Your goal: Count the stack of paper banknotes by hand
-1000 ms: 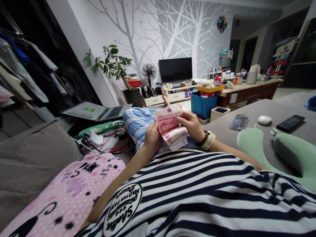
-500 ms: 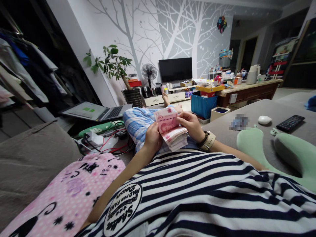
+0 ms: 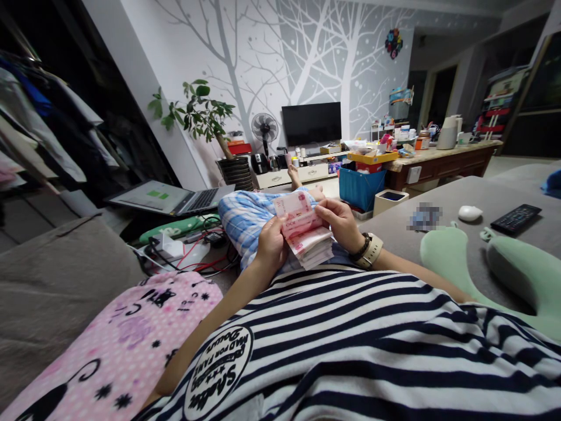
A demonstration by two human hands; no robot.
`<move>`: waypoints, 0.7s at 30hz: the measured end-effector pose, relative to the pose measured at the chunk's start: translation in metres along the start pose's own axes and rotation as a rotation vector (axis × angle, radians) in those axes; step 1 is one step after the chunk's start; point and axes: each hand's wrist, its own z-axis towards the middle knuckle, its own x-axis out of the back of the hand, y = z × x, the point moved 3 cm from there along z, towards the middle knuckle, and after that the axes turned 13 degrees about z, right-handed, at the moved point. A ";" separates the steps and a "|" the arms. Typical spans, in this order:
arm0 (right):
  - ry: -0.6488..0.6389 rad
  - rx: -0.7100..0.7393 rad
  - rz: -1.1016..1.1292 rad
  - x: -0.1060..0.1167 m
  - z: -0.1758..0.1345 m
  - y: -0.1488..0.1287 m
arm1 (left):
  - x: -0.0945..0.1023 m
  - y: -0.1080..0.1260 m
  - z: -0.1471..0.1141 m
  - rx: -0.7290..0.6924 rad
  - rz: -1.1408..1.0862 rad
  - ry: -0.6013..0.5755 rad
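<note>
The left hand (image 3: pixel 268 245) pinches one side of the pink paper money (image 3: pixel 307 241) above the checked pants (image 3: pixel 241 210), its fingers hidden underneath. The right hand (image 3: pixel 339 223) nips a bill's edge. Blurry squares (image 3: pixel 423 217) cover something. The near edges stick out free, thin and fanned.

Paper banknotes (image 3: pixel 305 238), cloth shirt (image 3: pixel 333 327), plastic remote (image 3: pixel 516 219)

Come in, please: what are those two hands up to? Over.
Left hand: holding red banknotes by one side. Right hand: at the opposite edge. Banknotes: bent, ends toward the striped shirt. Nothing else seen between the hands.
</note>
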 end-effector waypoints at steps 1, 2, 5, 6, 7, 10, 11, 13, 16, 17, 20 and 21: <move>-0.007 0.001 -0.004 0.000 0.000 0.000 | 0.000 0.001 0.000 0.016 -0.007 0.015; -0.015 0.001 -0.007 0.001 0.000 0.001 | 0.000 0.002 -0.001 0.022 -0.009 0.032; -0.038 0.002 0.002 0.000 0.000 0.001 | -0.002 0.002 0.000 0.014 -0.005 0.060; -0.038 0.012 0.004 0.000 0.000 0.000 | -0.002 0.002 0.000 0.007 -0.005 0.065; -0.031 0.025 0.002 0.000 0.000 0.000 | -0.003 0.002 0.000 0.001 -0.005 0.066; 0.012 0.054 -0.013 0.002 0.001 -0.001 | -0.005 0.003 0.000 0.006 0.000 0.037; 0.027 0.055 -0.010 0.002 0.003 0.000 | -0.005 0.003 -0.001 0.013 0.003 0.024; 0.063 0.056 0.015 0.005 0.005 0.003 | -0.004 0.004 -0.002 0.025 0.009 0.004; 0.105 0.032 0.057 0.008 0.008 0.008 | -0.003 0.004 -0.003 0.019 0.014 -0.010; 0.110 0.015 0.059 0.008 0.008 0.009 | -0.003 0.004 -0.004 0.017 0.017 -0.018; 0.085 -0.027 0.031 0.008 0.007 0.010 | -0.004 0.004 -0.004 0.016 0.035 -0.049; 0.074 -0.032 0.018 0.007 0.007 0.009 | -0.004 0.004 -0.005 0.014 0.040 -0.055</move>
